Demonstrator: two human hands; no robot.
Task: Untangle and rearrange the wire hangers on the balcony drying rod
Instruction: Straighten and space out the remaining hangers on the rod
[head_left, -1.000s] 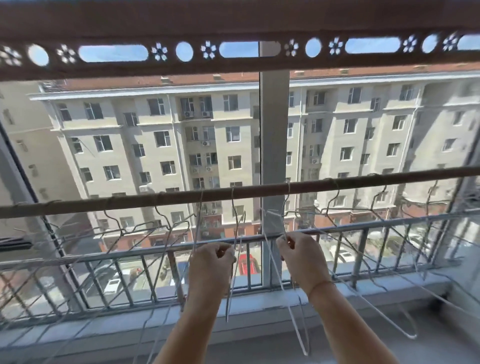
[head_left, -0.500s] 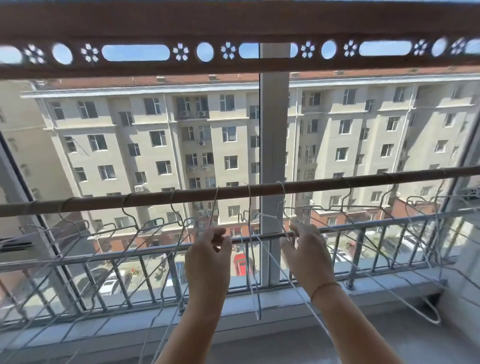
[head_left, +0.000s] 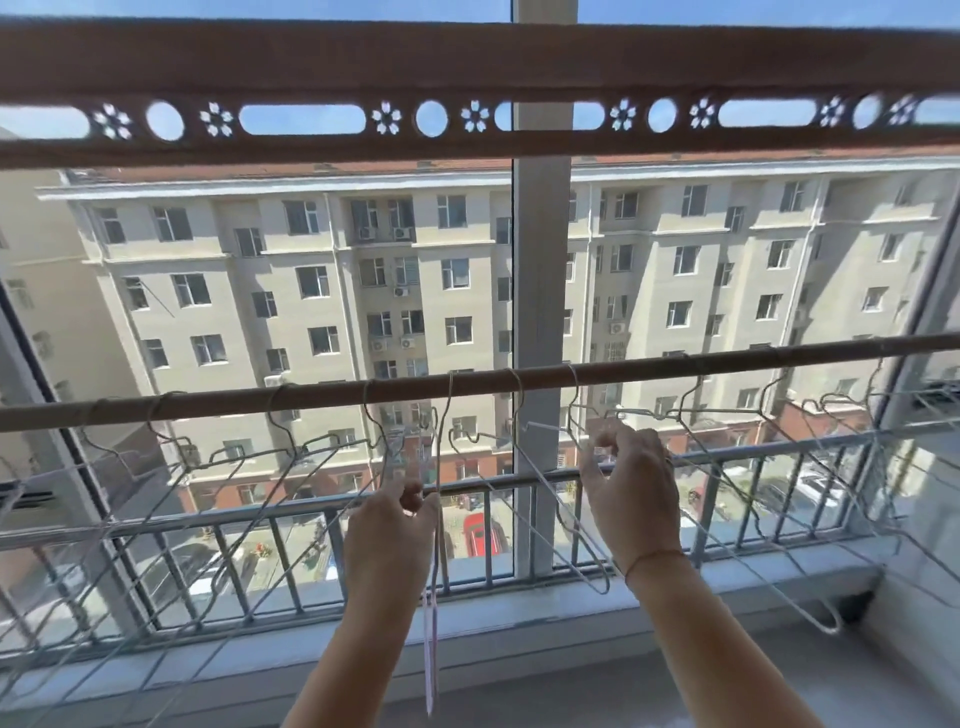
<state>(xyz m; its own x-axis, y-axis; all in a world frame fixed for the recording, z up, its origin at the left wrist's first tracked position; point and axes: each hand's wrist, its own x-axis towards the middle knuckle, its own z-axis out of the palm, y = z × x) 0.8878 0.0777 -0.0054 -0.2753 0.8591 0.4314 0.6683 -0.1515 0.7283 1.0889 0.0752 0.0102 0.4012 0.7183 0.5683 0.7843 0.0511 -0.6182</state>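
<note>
Bright daylight floods in through the window, frame edges bow, and fine detail looks soft.

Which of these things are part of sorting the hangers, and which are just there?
Part of the job: drying rod; wire hangers along it; left hand pinching an edge-on hanger; right hand gripping a white hanger.
Just there: balcony railing; window post; cut-out panel; building opposite; red car.

A brown rod (head_left: 675, 366) runs almost level, rising slightly rightward. Thin pale wire hangers (head_left: 332, 439) hook along it, tilted and overlapping. The middle hanger (head_left: 430, 649) hangs edge-on, pinched by the left hand (head_left: 389, 530). The right hand (head_left: 631, 499) grips the next hanger (head_left: 605, 587).
</note>
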